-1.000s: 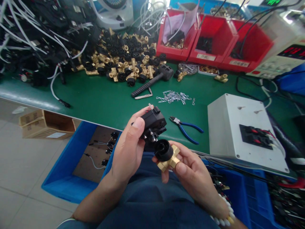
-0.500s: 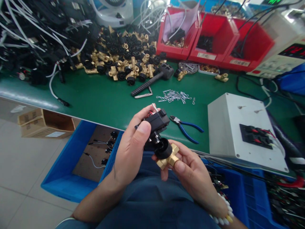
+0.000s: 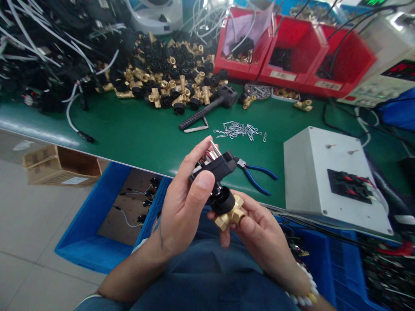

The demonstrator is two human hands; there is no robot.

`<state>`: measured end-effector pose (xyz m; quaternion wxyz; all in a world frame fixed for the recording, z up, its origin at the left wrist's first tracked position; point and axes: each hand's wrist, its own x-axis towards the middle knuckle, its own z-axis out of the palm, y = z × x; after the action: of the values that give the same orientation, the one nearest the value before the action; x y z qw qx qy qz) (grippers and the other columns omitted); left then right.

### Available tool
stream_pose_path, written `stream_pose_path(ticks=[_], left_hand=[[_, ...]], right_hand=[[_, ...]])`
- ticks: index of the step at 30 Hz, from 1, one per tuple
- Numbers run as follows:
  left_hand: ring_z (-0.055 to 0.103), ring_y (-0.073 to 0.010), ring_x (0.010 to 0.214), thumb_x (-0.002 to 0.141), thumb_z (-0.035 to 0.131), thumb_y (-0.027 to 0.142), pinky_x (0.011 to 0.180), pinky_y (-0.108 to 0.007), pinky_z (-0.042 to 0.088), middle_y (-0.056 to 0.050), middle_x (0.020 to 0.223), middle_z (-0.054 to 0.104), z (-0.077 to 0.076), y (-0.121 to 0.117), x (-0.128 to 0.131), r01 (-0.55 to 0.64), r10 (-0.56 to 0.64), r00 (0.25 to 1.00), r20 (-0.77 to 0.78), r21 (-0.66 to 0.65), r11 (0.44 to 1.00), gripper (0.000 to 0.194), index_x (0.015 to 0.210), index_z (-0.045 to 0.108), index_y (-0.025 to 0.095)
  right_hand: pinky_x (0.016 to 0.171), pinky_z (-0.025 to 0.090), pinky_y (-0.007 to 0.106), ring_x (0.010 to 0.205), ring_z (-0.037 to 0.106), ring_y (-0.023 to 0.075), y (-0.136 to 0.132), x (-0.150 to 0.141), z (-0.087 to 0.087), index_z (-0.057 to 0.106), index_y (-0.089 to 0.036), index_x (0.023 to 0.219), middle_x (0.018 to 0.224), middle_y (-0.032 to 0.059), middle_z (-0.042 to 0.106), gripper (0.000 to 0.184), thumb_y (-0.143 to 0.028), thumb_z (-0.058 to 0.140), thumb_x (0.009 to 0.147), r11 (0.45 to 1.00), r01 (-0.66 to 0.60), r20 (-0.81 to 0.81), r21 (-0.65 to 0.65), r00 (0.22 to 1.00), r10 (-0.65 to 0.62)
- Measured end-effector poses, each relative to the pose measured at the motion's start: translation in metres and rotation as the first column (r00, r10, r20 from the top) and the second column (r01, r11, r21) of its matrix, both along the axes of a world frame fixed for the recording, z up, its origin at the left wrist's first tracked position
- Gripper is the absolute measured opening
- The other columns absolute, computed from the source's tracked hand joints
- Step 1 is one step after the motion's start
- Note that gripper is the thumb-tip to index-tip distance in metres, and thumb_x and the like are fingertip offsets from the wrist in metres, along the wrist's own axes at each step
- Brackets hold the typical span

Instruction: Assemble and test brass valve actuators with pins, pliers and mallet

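My left hand (image 3: pixel 183 207) is closed around a black actuator unit (image 3: pixel 220 168) with red wires and a metal pin showing at its upper end. In my right hand (image 3: pixel 259 235) is a brass valve body (image 3: pixel 234 215), gripped by its brass fittings, its round black collar (image 3: pixel 223 201) turned up toward the actuator. The actuator's lower end stands at the mouth of the collar; whether it is seated inside I cannot tell. Just beyond my hands lie blue-handled cutters (image 3: pixel 254 172). Farther back is a heap of small wire clips (image 3: pixel 238 130).
Several brass valve bodies (image 3: pixel 181 93) are piled at the back, beside a black mallet (image 3: pixel 214 106). Red bins (image 3: pixel 292 75) line the rear right. A grey box (image 3: pixel 327 190) stands on the right of the green table (image 3: pixel 129 134). Below left are a blue crate (image 3: pixel 82 248) and a cardboard box (image 3: pixel 45 166).
My left hand has moved slightly right and tilted the actuator, bringing its lower end closer to the black collar. My right hand has kept its hold on the valve body.
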<state>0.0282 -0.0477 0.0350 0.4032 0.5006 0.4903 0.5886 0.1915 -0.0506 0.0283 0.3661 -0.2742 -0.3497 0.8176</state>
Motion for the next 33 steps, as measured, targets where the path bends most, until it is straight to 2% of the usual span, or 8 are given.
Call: stream_pose_path(ticks=[2,4,9,12,19,22,27,33], left_hand=[[0.056,-0.0268,0.137,0.105,0.041,0.048,0.118,-0.045,0.045,-0.005,0.151,0.057,-0.004,0.000,-0.001,0.001,0.007,0.997,-0.071,0.111,0.994,0.051,0.153,0.044,0.030],[0.056,-0.0263,0.137,0.105,0.043,0.046,0.117,-0.042,0.045,-0.004,0.151,0.056,-0.004,0.001,-0.001,-0.010,0.033,0.988,-0.151,0.149,0.989,0.052,0.154,0.043,0.028],[0.053,-0.0251,0.140,0.105,0.045,0.043,0.119,-0.038,0.044,-0.007,0.151,0.056,0.003,0.004,-0.004,0.000,0.099,0.929,-0.356,0.268,0.963,0.051,0.152,0.046,0.022],[0.052,-0.0236,0.140,0.106,0.042,0.042,0.118,-0.037,0.044,-0.008,0.152,0.055,0.002,0.007,-0.005,0.002,0.108,0.921,-0.374,0.281,0.960,0.050,0.151,0.045,0.022],[0.054,-0.0221,0.139,0.106,0.043,0.042,0.118,-0.036,0.044,-0.011,0.147,0.059,-0.003,0.011,-0.002,-0.046,0.145,0.904,-0.402,0.245,0.968,0.049,0.148,0.047,0.018],[0.057,-0.0223,0.135,0.105,0.043,0.041,0.116,-0.038,0.047,-0.008,0.145,0.061,-0.003,0.012,-0.005,-0.032,0.116,0.915,-0.386,0.216,0.976,0.045,0.145,0.051,0.021],[0.062,-0.0226,0.130,0.104,0.043,0.038,0.113,-0.039,0.050,-0.007,0.140,0.065,-0.002,0.013,-0.009,0.002,0.068,0.923,-0.378,0.183,0.983,0.042,0.140,0.056,0.021],[0.061,-0.0203,0.130,0.104,0.043,0.036,0.113,-0.034,0.050,-0.009,0.140,0.066,-0.003,0.011,-0.004,-0.116,0.190,0.909,-0.370,0.213,0.970,0.042,0.139,0.058,0.017]], right_hand=[[0.060,0.053,0.020,0.067,0.070,0.0111,0.000,-0.001,0.001,0.059,-0.018,0.125,0.099,0.0065,0.074,0.046,-0.045,0.075,0.091,1.000,-0.013,0.003,0.002,1.000,0.013],[0.060,0.054,0.021,0.066,0.070,0.0116,0.000,-0.002,0.002,0.060,-0.018,0.124,0.096,0.0055,0.074,0.046,-0.046,0.075,0.091,1.000,0.002,0.023,0.016,1.000,-0.002],[0.070,0.058,0.018,0.070,0.072,0.0088,-0.001,-0.007,0.008,0.063,-0.025,0.122,0.090,-0.0013,0.073,0.033,-0.032,0.075,0.093,0.983,0.127,0.105,0.134,0.984,-0.141],[0.071,0.057,0.015,0.072,0.072,0.0072,-0.002,-0.010,0.010,0.063,-0.027,0.123,0.095,-0.0021,0.074,0.032,-0.030,0.074,0.093,0.973,0.159,0.101,0.167,0.979,-0.177],[0.074,0.055,0.013,0.074,0.070,0.0052,0.001,-0.011,0.000,0.064,-0.024,0.124,0.085,-0.0029,0.072,0.030,-0.033,0.071,0.096,0.987,0.109,0.074,0.121,0.990,-0.119],[0.073,0.054,0.013,0.073,0.070,0.0053,0.001,-0.012,0.001,0.062,-0.023,0.124,0.083,-0.0030,0.072,0.031,-0.032,0.072,0.096,0.980,0.132,0.123,0.145,0.981,-0.150],[0.070,0.055,0.015,0.069,0.068,0.0062,0.002,-0.015,0.005,0.060,-0.019,0.123,0.081,-0.0016,0.071,0.038,-0.037,0.074,0.093,0.987,0.087,0.144,0.137,0.984,-0.106],[0.066,0.052,0.013,0.066,0.062,0.0047,0.001,-0.020,0.009,0.059,-0.023,0.127,0.077,-0.0038,0.068,0.036,-0.036,0.071,0.095,0.964,0.160,0.258,0.214,0.942,-0.214]])
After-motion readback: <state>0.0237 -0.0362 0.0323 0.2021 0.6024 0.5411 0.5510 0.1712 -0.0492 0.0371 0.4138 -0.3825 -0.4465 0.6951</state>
